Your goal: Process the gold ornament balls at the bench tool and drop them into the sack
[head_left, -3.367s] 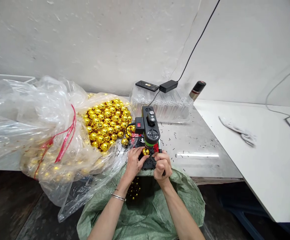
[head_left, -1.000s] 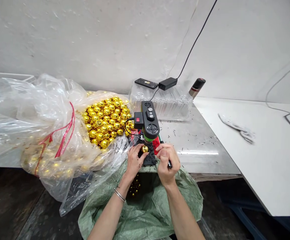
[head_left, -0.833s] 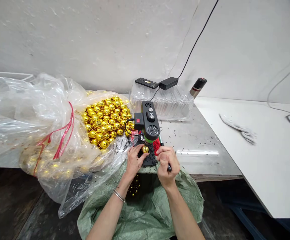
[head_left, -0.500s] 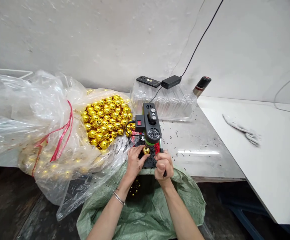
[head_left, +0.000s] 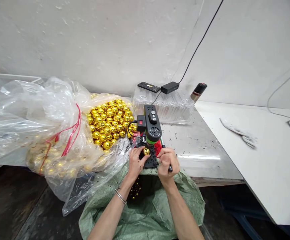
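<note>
My left hand (head_left: pixel 136 161) pinches a shiny gold ball (head_left: pixel 146 151) between thumb and fingers, just under the head of a small black bench machine (head_left: pixel 153 124) with a red switch. My right hand (head_left: pixel 168 163) is wrapped around a black handle (head_left: pixel 170 169) to the right of the machine; only its end shows below the fist. Black bits and a patch of red pieces (head_left: pixel 157 148) lie on the machine's base. Directly below my hands gapes a green woven sack (head_left: pixel 157 216), with gold balls visible inside.
A clear plastic bag (head_left: pixel 52 106) with a pink tie lies at left, spilling many gold balls (head_left: pixel 110 121). Behind the machine are clear plastic trays (head_left: pixel 164 106), carrying a black adapter (head_left: pixel 169 87) and a phone-like slab (head_left: pixel 148 87). A bottle (head_left: pixel 198 91) and gloves (head_left: pixel 238 132) are farther right.
My right fist has shifted slightly right, and the handle in it is now angled differently. My left hand still holds the gold ball under the machine head. The camera view has shifted a little.
</note>
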Demonstrator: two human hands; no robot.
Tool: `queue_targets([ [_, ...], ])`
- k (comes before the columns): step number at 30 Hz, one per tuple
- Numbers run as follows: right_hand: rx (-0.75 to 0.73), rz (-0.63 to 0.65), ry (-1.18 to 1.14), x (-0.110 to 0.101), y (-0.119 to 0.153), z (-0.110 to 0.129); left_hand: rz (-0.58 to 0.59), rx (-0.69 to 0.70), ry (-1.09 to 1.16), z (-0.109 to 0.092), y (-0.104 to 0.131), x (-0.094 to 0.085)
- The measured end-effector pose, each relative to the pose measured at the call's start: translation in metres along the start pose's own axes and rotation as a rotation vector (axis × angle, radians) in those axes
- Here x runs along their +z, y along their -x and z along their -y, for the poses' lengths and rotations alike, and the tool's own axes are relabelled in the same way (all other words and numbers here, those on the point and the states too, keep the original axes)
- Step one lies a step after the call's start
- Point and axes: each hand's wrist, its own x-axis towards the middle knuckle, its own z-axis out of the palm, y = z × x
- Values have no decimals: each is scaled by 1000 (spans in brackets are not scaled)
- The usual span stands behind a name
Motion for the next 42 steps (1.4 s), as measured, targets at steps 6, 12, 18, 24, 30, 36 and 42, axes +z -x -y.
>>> queue_targets([
  [6, 156, -3, -22, 0, -29, 26, 51, 129, -19, -6, 49, -23],
  [12, 134, -26, -20, 2, -20, 22, -49, 133, -113, -2, 12, -41],
  [18, 143, -2, -21, 0, -16, 20, 21, -48, -459, 17, -76, -30],
  [24, 109, -9, -23, 1, -15, 18, 86, -110, -425, 24, -84, -29],
  [30, 84, -7, -18, 1, -17, 20, 22, -322, 98, 13, -64, -55],
  [36, 100, -26, -22, 2, -17, 21, 147, -540, 673, -2, -20, -58],
  [42, 70, -2, -4, 1, -17, 19, 108, -398, 334, 2, -11, -19],
])
